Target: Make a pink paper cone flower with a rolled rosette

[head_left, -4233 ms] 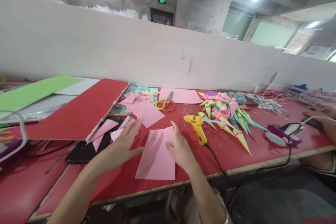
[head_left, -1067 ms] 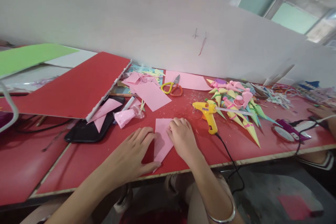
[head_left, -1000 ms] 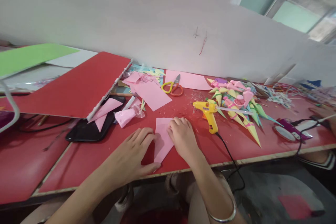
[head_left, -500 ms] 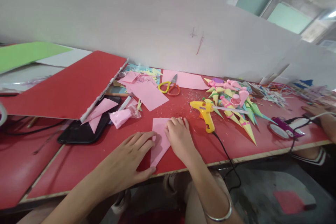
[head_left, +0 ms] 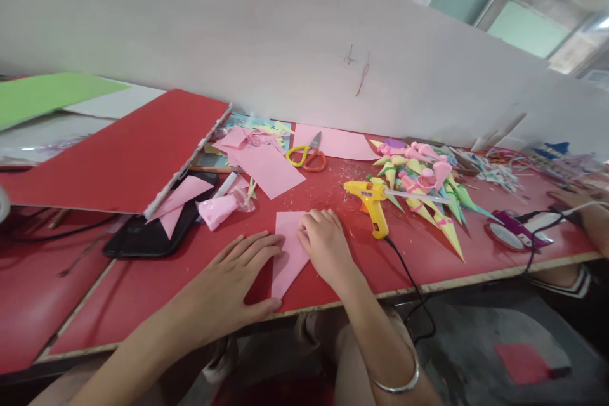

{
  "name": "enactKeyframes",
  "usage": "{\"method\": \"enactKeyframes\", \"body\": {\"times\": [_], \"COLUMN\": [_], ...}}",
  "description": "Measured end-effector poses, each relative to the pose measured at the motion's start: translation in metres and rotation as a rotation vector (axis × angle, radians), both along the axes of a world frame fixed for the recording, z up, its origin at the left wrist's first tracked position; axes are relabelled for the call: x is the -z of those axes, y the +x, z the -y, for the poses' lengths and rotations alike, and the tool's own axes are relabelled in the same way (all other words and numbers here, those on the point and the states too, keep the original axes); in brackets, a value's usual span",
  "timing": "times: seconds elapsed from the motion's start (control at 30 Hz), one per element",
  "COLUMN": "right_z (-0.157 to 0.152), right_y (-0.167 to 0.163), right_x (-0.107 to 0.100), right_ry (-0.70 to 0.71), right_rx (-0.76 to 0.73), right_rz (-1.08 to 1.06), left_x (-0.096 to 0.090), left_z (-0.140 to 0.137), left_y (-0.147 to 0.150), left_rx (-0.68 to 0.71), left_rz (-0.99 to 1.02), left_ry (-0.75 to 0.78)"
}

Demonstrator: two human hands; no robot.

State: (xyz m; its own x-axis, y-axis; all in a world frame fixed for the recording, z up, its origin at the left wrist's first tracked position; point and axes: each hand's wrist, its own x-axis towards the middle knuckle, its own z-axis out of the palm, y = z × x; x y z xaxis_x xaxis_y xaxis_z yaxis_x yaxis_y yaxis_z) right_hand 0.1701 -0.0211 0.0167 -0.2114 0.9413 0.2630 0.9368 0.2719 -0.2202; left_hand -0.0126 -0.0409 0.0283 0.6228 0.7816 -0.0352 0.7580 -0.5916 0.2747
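Note:
A folded sheet of pink paper (head_left: 288, 260) lies near the table's front edge, its lower end narrowing to a slanted point. My left hand (head_left: 240, 276) rests flat with fingers stretched out; its fingertips touch the sheet's left edge and its thumb is by the lower tip. Bent fingers of my right hand (head_left: 328, 244) press together on the upper right part of the sheet, covering that edge. To the right of this hand sits a yellow glue gun (head_left: 373, 203) with a clear glue stick in its back.
Scissors (head_left: 307, 157), pink sheets (head_left: 269, 170) and a pink bag (head_left: 219, 210) lie behind my hands. A black tray (head_left: 143, 238) and red board (head_left: 128, 152) are left. Colourful cone-shaped pieces (head_left: 423, 184) pile up right. Another person's hand (head_left: 578, 200) is far right.

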Motion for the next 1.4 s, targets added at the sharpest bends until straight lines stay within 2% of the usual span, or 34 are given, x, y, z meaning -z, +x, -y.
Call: {"method": "enactKeyframes", "body": {"times": [0.23, 0.4, 0.5, 0.8, 1.1, 1.2, 1.33, 1.4], "right_z": [0.019, 0.037, 0.039, 0.026, 0.009, 0.006, 0.003, 0.004], "right_y": [0.004, 0.001, 0.001, 0.021, 0.047, 0.051, 0.052, 0.049], "right_x": [-0.006, -0.015, -0.016, -0.013, -0.002, 0.001, 0.001, 0.000], "right_ry": [-0.010, -0.113, -0.173, -0.208, -0.190, -0.123, 0.085, 0.157], "right_rx": [-0.144, -0.282, -0.311, -0.117, -0.007, 0.033, 0.121, 0.112], "right_rz": [-0.108, -0.149, -0.144, -0.068, -0.146, -0.161, -0.139, -0.175], "left_x": [-0.002, 0.002, 0.002, -0.006, -0.009, -0.007, -0.003, -0.002], "left_z": [-0.002, -0.002, -0.002, -0.003, -0.002, -0.003, -0.005, -0.006], "left_y": [0.000, -0.002, -0.003, -0.001, -0.002, -0.003, -0.006, -0.006], "left_rx": [-0.014, 0.000, -0.008, 0.000, 0.004, 0.008, 0.020, 0.022], "left_rz": [-0.020, -0.014, -0.017, -0.013, -0.010, -0.010, 0.003, 0.012], "left_ry": [-0.047, 0.004, 0.008, -0.078, -0.082, -0.076, -0.078, -0.083]}}
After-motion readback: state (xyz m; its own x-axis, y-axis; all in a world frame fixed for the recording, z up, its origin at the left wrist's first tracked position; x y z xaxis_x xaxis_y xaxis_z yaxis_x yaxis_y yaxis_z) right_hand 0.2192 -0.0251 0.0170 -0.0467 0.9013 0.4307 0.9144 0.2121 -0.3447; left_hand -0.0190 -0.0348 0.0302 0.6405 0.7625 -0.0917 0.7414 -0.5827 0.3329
